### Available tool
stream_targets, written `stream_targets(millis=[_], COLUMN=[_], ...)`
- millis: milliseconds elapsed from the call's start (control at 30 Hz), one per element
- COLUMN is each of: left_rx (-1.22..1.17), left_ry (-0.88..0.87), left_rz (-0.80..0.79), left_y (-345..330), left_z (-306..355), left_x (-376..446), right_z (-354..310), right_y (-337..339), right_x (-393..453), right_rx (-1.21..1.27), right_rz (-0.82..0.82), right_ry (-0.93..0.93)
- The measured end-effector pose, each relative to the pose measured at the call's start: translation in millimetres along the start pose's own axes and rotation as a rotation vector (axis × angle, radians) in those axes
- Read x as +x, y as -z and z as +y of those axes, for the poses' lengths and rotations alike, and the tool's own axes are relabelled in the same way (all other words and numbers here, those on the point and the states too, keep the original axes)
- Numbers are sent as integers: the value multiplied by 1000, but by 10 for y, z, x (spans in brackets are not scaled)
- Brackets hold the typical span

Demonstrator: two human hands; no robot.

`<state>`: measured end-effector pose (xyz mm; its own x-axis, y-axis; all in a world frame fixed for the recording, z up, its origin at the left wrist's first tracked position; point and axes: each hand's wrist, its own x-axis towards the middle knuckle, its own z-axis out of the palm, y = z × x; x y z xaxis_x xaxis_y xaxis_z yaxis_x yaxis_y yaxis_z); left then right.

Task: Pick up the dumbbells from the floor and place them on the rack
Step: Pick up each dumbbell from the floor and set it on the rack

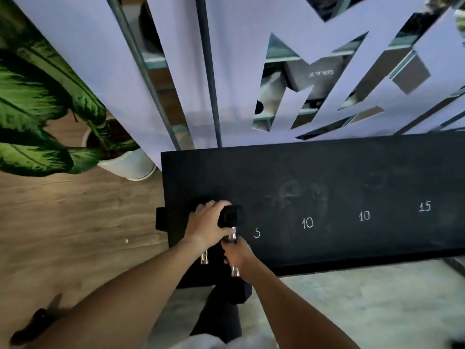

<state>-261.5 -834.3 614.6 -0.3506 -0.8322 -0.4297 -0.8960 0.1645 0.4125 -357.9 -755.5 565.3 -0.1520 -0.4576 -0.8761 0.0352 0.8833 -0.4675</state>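
Two dumbbells lie at the left end of the black rack [327, 172], beside the chalked "5" [257, 233]. Left hand [205, 227] lies over the far head of the right dumbbell [230, 219], fingers curled round it. Right hand [236, 253] grasps that dumbbell's chrome handle. The left dumbbell [204, 258] is mostly hidden.

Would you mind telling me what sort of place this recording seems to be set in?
Probably a gym or home workout corner. A black rack carries chalked weight numbers 5, 10, 10, 15; both hands handle chrome-handled dumbbells at its left end; a potted plant stands on the wood-look floor.
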Motion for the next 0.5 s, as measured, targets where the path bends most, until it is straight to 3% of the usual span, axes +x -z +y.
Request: stream_targets(millis=[133,500], left_rx=[186,208], left_ry=[-38,-49], left_rz=[26,32], left_y=[-76,-257], left_z=[-50,-81], left_x=[332,461], right_z=[-81,18], right_y=[-22,41], right_x=[328,509], right_rx=[36,95], right_rz=[43,19], right_ry=[-32,-39])
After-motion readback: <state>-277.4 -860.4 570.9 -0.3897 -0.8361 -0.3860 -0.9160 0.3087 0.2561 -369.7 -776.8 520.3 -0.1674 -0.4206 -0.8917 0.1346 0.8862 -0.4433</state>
